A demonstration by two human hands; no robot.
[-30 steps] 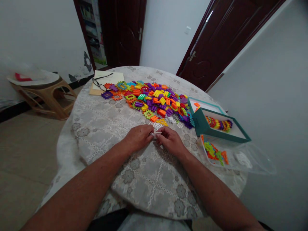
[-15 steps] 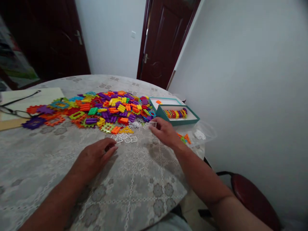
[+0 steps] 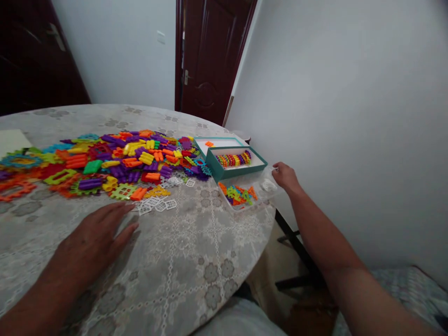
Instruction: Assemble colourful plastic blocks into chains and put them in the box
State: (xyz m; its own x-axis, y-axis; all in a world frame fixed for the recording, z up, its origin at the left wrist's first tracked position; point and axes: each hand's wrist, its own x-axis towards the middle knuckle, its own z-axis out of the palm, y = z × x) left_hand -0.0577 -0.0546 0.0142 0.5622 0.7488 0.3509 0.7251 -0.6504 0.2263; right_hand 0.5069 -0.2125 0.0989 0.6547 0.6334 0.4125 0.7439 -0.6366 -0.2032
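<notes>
My left hand (image 3: 93, 235) rests low over the tablecloth, fingers stretched and apart, its fingertips beside a small group of white plastic lattice window pieces (image 3: 157, 204). Out at the table's right edge, my right hand (image 3: 285, 177) has its fingers pinched together. A sliver of a white plastic piece (image 3: 274, 170) shows at those fingertips. Just below it, white pieces (image 3: 269, 185) lie in the right end of a clear plastic tray (image 3: 241, 210). Orange, green and blue pieces (image 3: 238, 193) fill the tray's left part.
A large heap of colourful plastic building pieces (image 3: 133, 158) spreads across the table's left and middle. Behind the tray stands a teal box (image 3: 238, 171) with beaded rings (image 3: 234, 160) in it. The wall (image 3: 332, 116) is close on the right.
My right hand has moved right, from the white pieces by the heap to the tray's far end. My left hand has spread its fingers. The view has turned right.
</notes>
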